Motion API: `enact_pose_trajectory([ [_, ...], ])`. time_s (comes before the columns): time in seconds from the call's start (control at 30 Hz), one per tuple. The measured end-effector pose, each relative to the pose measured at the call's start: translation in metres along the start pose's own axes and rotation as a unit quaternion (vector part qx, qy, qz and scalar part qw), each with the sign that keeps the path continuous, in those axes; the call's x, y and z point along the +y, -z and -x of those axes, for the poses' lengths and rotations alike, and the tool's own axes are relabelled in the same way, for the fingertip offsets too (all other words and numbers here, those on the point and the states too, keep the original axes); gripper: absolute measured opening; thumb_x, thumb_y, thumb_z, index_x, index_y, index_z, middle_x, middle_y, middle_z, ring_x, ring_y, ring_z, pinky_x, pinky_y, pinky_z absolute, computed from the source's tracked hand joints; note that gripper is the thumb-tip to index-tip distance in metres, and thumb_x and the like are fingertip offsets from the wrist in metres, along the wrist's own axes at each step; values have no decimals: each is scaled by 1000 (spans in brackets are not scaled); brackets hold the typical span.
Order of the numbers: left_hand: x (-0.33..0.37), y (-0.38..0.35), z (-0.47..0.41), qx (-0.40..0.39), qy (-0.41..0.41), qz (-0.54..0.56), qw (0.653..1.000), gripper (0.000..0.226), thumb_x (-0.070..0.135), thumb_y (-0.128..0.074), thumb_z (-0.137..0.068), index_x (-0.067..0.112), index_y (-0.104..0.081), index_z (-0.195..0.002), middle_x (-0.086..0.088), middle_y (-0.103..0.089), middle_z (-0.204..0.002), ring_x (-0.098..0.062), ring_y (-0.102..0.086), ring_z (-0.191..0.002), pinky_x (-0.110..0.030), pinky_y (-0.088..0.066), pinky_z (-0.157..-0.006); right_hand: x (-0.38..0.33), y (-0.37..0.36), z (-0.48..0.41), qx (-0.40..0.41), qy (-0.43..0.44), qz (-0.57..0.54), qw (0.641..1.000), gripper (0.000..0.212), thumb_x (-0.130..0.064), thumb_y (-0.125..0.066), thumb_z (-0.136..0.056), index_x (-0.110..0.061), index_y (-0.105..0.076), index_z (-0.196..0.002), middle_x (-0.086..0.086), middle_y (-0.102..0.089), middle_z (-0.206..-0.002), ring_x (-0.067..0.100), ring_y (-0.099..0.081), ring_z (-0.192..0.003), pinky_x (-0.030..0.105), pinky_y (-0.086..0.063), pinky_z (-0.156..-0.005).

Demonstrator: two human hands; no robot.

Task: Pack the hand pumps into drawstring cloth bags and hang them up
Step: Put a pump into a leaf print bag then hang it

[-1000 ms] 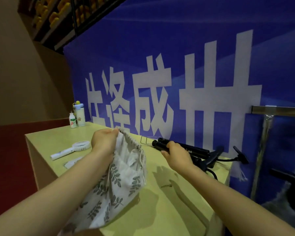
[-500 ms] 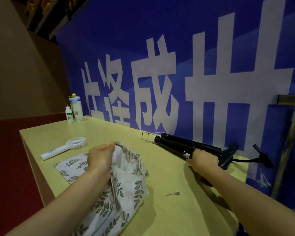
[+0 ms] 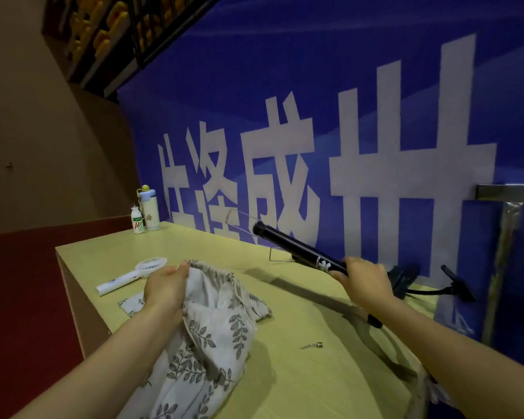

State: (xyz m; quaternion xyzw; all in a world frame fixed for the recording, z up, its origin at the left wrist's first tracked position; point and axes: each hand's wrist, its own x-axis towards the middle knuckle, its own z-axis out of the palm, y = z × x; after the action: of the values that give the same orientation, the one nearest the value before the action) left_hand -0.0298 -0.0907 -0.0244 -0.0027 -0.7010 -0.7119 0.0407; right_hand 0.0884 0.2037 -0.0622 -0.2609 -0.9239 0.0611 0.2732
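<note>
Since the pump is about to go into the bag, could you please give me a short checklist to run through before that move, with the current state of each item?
1. Right hand has a firm grip on the black pump: ok, fingers wrap the barrel.
2. Pump lifted off the table: ok, its far end is raised and a shadow lies beneath.
3. Left hand holds the leaf-print bag at its gathered rim: ok.
4. Bag mouth open wide enough: cannot tell, the opening looks bunched.
5. Hose and second pump clear of the lifted one: cannot tell.
6. Small metal nozzle accounted for: not ok, it lies loose on the table.
</note>
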Motion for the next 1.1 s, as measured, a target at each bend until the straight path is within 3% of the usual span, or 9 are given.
enact_pose_trajectory([
  [0.1,10,12,5,-2,-5,-1,1000,22,19,-59,-89,1,-63,-102,-24,-65,-108,-41,-60,-103,-54,-47,-97,-10,26,10,-43,41,-117,991,34,-44,-49,-92,-18,-56,-114,-2,-61,-93,16,-59,-81,35,-50,-85],
  [0.27,39,28,19,-33,-54,-11,998,56,13,-57,-90,27,-36,-140,-21,-60,-118,-43,-62,-104,-57,-50,-92,-33,56,28,-60,133,-167,975,34,-41,-54,-92,-20,-57,-119,-7,-60,-94,6,-54,-75,15,-38,-60],
  [0.4,48,30,32,-36,-89,13,995,70,5,-52,-90,38,-25,-145,-9,-55,-132,-36,-62,-107,-55,-51,-93,-52,61,51,-49,174,-173,968,37,-43,-53,-91,-22,-56,-122,-3,-65,-104,11,-59,-85,21,-45,-68],
  [0.47,49,30,38,-50,-125,1,991,66,3,-49,-91,41,-31,-142,-7,-62,-111,-28,-62,-84,-43,-57,-76,-58,58,59,-48,172,-189,966,37,-41,-53,-92,-21,-56,-123,-1,-65,-107,12,-59,-86,22,-44,-69],
  [0.57,49,26,49,-127,-177,-91,972,46,4,-43,-96,36,-53,-127,-1,-55,-69,-13,-35,-47,-20,-34,-41,-64,56,64,-29,147,-206,967,37,-41,-53,-92,-21,-55,-123,-2,-65,-109,13,-60,-90,27,-50,-78],
  [0.67,50,24,52,-115,-169,-76,976,37,4,-41,-96,24,-63,-118,2,-52,-70,-12,-37,-58,-25,-35,-53,-67,55,64,-3,133,-209,969,36,-42,-53,-91,-22,-57,-121,-4,-65,-105,13,-60,-90,32,-51,-84],
  [0.83,55,57,18,46,-64,41,996,27,-2,-46,-86,15,-68,-86,-18,-67,-104,-36,-65,-92,-50,-54,-88,-59,62,63,30,154,-225,962,33,-39,-53,-92,-20,-57,-118,-9,-58,-94,7,-55,-81,25,-46,-74],
  [0.93,57,67,6,59,-66,45,995,23,-2,-48,-88,10,-67,-84,-22,-67,-106,-39,-64,-98,-50,-53,-92,-58,68,66,26,198,-209,957,36,-41,-52,-91,-21,-55,-121,-9,-60,-101,10,-56,-91,32,-49,-86],
  [1.1,69,71,17,78,-105,4,991,18,-1,-52,-87,9,-68,-88,-23,-68,-107,-33,-63,-91,-48,-52,-94,-62,72,72,41,281,-95,954,44,-48,-49,-91,-22,-53,-126,-6,-60,-116,14,-53,-108,28,-31,-101],
])
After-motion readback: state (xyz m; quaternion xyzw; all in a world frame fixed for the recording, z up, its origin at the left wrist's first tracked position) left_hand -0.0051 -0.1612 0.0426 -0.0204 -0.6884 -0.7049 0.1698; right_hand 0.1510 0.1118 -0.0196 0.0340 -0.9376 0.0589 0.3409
